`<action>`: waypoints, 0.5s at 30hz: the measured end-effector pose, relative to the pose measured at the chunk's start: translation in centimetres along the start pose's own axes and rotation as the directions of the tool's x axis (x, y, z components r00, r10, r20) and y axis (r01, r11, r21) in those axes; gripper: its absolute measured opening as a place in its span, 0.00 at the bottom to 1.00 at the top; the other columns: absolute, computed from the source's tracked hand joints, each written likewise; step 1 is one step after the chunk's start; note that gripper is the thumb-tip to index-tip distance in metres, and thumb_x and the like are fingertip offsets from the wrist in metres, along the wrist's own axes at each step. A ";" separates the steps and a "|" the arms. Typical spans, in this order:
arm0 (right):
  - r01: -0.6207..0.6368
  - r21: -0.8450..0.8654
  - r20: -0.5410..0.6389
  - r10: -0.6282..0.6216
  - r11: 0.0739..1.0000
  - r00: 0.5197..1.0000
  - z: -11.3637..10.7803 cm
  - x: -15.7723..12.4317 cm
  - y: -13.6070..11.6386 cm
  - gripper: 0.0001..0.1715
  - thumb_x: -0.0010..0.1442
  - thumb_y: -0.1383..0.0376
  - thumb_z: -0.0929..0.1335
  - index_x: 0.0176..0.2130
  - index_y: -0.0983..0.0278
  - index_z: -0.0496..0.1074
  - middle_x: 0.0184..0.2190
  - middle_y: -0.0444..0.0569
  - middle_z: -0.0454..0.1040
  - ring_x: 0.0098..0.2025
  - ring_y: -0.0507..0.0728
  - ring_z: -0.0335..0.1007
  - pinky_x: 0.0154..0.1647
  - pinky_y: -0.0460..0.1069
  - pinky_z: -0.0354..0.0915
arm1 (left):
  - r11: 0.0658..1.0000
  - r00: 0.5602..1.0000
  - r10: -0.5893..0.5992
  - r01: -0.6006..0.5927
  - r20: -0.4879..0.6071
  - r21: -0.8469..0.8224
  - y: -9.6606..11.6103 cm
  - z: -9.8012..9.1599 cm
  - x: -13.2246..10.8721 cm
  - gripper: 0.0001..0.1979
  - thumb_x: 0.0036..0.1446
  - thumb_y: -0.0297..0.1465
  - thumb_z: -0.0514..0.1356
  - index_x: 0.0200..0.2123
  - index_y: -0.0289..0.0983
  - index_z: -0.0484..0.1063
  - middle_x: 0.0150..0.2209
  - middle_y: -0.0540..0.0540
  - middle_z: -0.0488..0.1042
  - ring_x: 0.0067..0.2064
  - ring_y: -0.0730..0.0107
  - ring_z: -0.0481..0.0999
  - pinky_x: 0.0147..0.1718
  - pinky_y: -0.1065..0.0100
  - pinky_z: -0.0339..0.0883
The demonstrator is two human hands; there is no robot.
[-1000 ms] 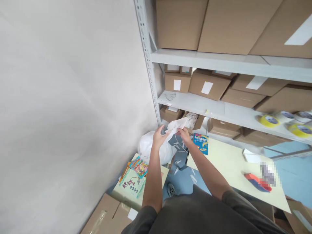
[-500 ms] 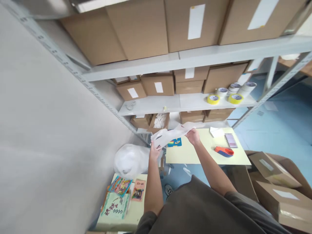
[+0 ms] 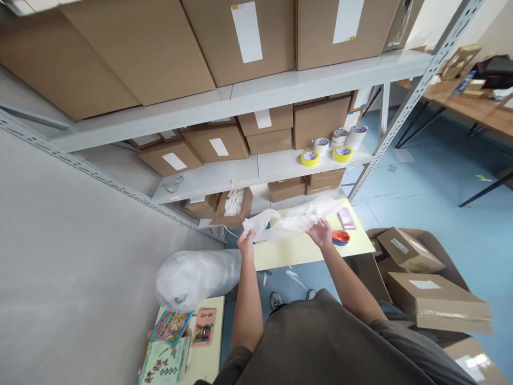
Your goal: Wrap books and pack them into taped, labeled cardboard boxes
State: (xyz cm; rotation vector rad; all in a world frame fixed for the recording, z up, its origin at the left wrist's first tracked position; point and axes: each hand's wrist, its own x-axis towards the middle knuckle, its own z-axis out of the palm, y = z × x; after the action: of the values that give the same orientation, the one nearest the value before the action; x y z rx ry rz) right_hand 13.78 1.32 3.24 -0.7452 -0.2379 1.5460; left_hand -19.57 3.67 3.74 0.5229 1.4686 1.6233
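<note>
A thin, translucent white sheet of packing wrap (image 3: 292,222) stretches between my two hands above the pale yellow table (image 3: 288,256). My left hand (image 3: 246,244) is closed on its left end, fingers partly behind the sheet. The lower right part of the sheet is gripped by my right hand (image 3: 320,233). Its far right end billows over the table's back. Under the sheet, a blue item on the table is mostly covered. Just right of my right hand lies a red and blue tape dispenser or cutter (image 3: 340,238), with a blurred-out rectangle (image 3: 346,218) behind it.
A large white wrapped roll (image 3: 196,275) stands at left by a lower table with colourful books (image 3: 172,326). Ahead is a metal shelf (image 3: 224,176) with cardboard boxes and tape rolls (image 3: 309,158). Cardboard boxes (image 3: 436,299) crowd the right. White scraps (image 3: 294,275) lie on the floor.
The view has swung to the right. The sheet has spread wider and billowed out to the right, covering more of the blue item. Both hands keep their hold.
</note>
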 end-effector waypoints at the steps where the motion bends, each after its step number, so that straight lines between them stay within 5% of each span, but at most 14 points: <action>1: -0.013 0.017 -0.017 0.014 1.000 1.000 -0.2 0.3 0.3 0.18 0.62 0.52 0.68 0.49 0.55 0.78 0.46 0.52 0.84 0.56 0.67 0.79 0.52 0.63 0.77 | 1.000 1.000 0.006 -0.006 0.001 0.025 -0.1 -0.5 0.1 0.21 0.43 0.38 0.79 0.37 0.33 0.81 0.35 0.44 0.84 0.39 0.62 0.84 0.46 0.59 0.79; 5: -0.071 0.066 -0.204 0.083 0.995 0.975 -0.5 2.6 2.1 0.13 0.62 0.62 0.68 0.47 0.57 0.77 0.41 0.50 0.85 0.47 0.61 0.82 0.45 0.55 0.79 | 0.998 0.998 -0.038 0.040 -0.042 0.041 0.1 -2.9 1.0 0.19 0.44 0.36 0.78 0.36 0.33 0.80 0.33 0.45 0.83 0.37 0.66 0.83 0.42 0.65 0.77; 11: -0.078 -0.034 -0.362 0.061 0.996 0.930 -2.2 3.9 6.6 0.10 0.61 0.69 0.69 0.43 0.58 0.76 0.39 0.49 0.85 0.41 0.58 0.84 0.42 0.52 0.79 | 0.957 0.951 -0.268 0.281 -0.153 0.072 -0.8 -6.6 2.2 0.19 0.47 0.38 0.75 0.37 0.34 0.77 0.29 0.49 0.79 0.28 0.72 0.77 0.27 0.71 0.66; 14: -0.129 -0.104 -0.494 0.061 0.986 0.867 -3.8 3.1 8.7 0.06 0.61 0.69 0.71 0.39 0.59 0.73 0.36 0.47 0.84 0.38 0.58 0.84 0.41 0.52 0.80 | 0.936 0.937 -0.310 0.330 -0.160 0.118 -2.5 -8.6 3.0 0.18 0.48 0.41 0.73 0.34 0.36 0.74 0.26 0.50 0.76 0.28 0.70 0.77 0.27 0.71 0.65; 15: -0.146 -0.126 -0.545 0.054 0.981 0.837 -4.3 2.8 9.3 0.06 0.60 0.69 0.71 0.38 0.58 0.72 0.35 0.47 0.83 0.37 0.58 0.84 0.40 0.52 0.80 | 0.938 0.953 -0.293 0.303 -0.083 0.167 -3.2 -9.3 3.4 0.18 0.50 0.42 0.72 0.33 0.37 0.72 0.25 0.51 0.75 0.28 0.70 0.77 0.28 0.71 0.65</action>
State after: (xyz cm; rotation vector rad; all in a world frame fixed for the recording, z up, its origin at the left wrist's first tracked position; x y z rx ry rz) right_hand 8.92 1.42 -6.19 -1.3111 0.1021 1.3585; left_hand -27.62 0.76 -2.12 0.3336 1.6578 1.2858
